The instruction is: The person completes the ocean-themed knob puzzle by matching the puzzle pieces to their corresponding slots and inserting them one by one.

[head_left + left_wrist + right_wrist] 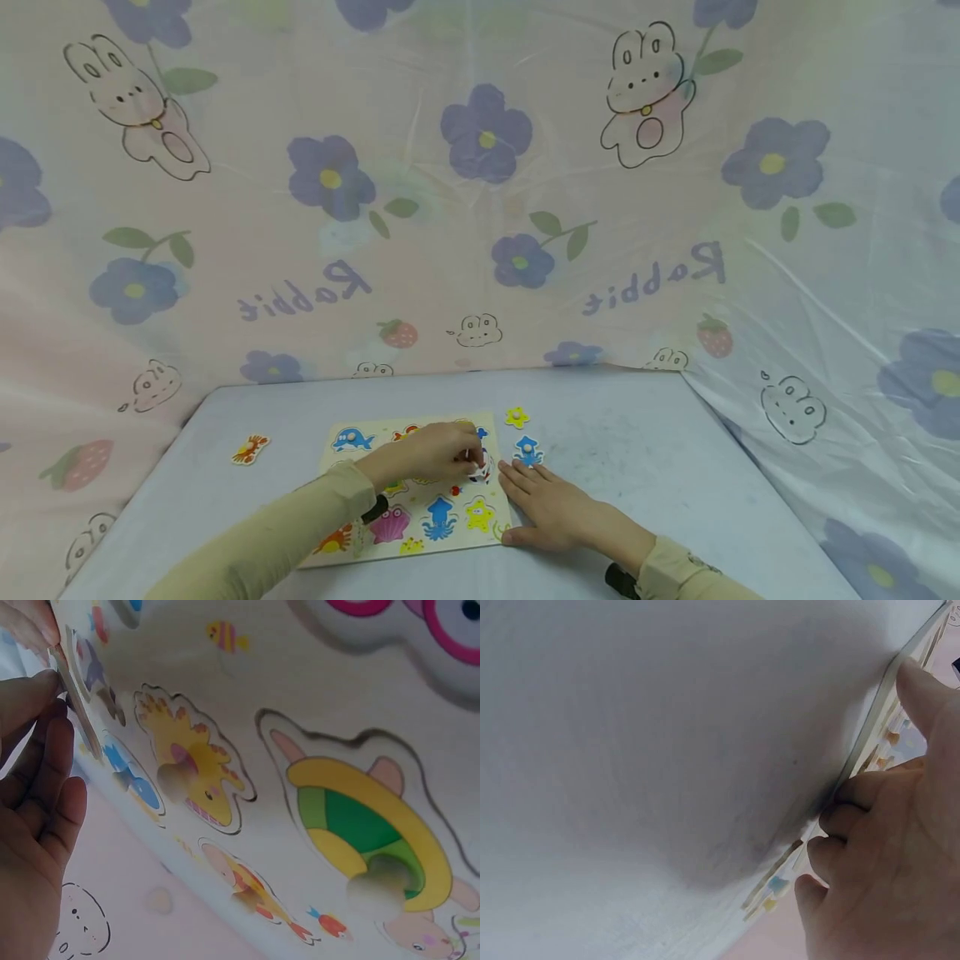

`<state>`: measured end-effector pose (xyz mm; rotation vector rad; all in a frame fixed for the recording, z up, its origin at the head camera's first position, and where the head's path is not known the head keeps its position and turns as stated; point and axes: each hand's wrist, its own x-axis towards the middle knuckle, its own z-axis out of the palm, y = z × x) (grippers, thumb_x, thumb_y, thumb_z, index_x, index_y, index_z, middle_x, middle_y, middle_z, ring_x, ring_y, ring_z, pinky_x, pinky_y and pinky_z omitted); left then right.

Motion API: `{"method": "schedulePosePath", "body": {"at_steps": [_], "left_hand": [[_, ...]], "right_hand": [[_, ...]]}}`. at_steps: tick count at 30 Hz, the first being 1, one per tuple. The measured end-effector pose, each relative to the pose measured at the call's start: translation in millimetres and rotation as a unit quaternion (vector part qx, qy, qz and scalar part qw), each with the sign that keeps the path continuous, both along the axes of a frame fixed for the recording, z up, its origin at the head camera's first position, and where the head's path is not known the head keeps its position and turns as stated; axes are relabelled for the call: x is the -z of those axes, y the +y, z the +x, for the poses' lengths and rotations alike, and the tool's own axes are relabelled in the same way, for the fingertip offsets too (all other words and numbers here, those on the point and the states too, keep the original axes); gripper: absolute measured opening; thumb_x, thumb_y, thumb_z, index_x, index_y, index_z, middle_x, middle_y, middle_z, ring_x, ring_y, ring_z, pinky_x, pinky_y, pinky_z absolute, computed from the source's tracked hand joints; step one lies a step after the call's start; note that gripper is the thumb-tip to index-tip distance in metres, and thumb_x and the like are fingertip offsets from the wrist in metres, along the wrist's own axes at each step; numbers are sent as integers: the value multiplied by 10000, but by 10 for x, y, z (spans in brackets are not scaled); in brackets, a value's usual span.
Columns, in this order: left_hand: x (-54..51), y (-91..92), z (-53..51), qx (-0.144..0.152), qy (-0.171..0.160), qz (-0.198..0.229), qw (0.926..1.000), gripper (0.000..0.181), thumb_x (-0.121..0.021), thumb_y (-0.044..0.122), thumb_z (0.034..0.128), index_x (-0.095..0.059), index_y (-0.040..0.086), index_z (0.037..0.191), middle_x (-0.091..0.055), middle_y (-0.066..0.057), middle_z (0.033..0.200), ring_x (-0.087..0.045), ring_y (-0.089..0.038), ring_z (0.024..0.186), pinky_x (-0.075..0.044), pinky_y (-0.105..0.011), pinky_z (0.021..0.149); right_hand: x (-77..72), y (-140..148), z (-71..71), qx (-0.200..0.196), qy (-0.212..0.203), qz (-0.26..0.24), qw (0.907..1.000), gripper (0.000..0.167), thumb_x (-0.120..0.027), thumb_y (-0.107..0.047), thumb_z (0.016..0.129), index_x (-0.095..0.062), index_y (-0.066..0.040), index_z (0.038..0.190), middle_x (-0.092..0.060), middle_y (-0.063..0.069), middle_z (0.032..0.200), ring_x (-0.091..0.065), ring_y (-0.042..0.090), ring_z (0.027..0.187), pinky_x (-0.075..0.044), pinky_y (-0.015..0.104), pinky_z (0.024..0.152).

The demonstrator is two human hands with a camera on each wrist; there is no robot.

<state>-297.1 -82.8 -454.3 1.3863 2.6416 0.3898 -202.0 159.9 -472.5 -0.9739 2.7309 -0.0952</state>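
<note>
While left hand (441,447) pinches piece (80,712), crab (250,450), head-view only

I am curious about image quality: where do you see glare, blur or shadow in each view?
Head view: pale glare streaks on the curtain at right; left wrist view: the knob on the turtle piece looks blurred, its printed outline sharper; right wrist view: a soft dark shadow on the white table, deepest by the right hand's fingertips.

Left hand (442,450) curled, right hand (551,507) outstretched
</note>
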Motion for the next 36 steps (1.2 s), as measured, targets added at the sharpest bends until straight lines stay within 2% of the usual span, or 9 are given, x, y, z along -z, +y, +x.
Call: {"method": "schedulePosePath", "body": {"at_steps": [4,7,16,20,27,36], "left_hand": [[46,22,-10,20,-1,-80,10000,9,-748,225,982,-743,219,977,-593,159,930,-527,14,804,-479,-155,737],[69,41,-9,22,14,-144,9999,47,-763,202,968,-740,240,982,-590,171,918,-522,18,796,-475,-158,727],[131,91,-2,-16,-16,-388,9992,35,-752,243,980,-741,240,1014,-571,179,897,-508,26,766,-462,-142,703],[122,97,9,-33,-30,-417,9991,34,-750,249,982,-739,239,1013,-565,183,890,-506,21,767,-460,-151,703],[77,91,37,-141,-282,-387,9988,40,-757,246,977,-724,260,993,-563,192,891,-515,18,780,-470,-163,712],[63,105,54,-229,-263,-462,9983,39,-754,252,979,-733,253,1011,-577,189,901,-519,14,783,-471,-164,715]], "right_hand": [[-5,0,2,-9,-17,-21,10000,886,-517,-668,995,-335,-68,1620,-253,85,1708,-219,295,1575,-230,498,1250],[-5,-1,0,-19,-3,-22,10000,883,-517,-664,997,-334,-66,1620,-251,87,1709,-217,296,1576,-229,498,1250],[-15,-5,4,-10,-9,-9,10000,878,-527,-657,997,-342,-61,1615,-254,91,1708,-220,299,1574,-239,500,1246],[-13,-5,4,-14,3,-26,10000,879,-535,-655,995,-349,-57,1612,-263,95,1704,-229,306,1572,-245,508,1242],[-8,-2,5,-16,11,-28,10000,888,-531,-666,991,-350,-58,1612,-264,93,1704,-232,309,1571,-244,511,1242],[-16,-2,2,14,7,5,10000,886,-533,-666,989,-350,-64,1613,-264,92,1704,-230,308,1571,-242,507,1243]]}}
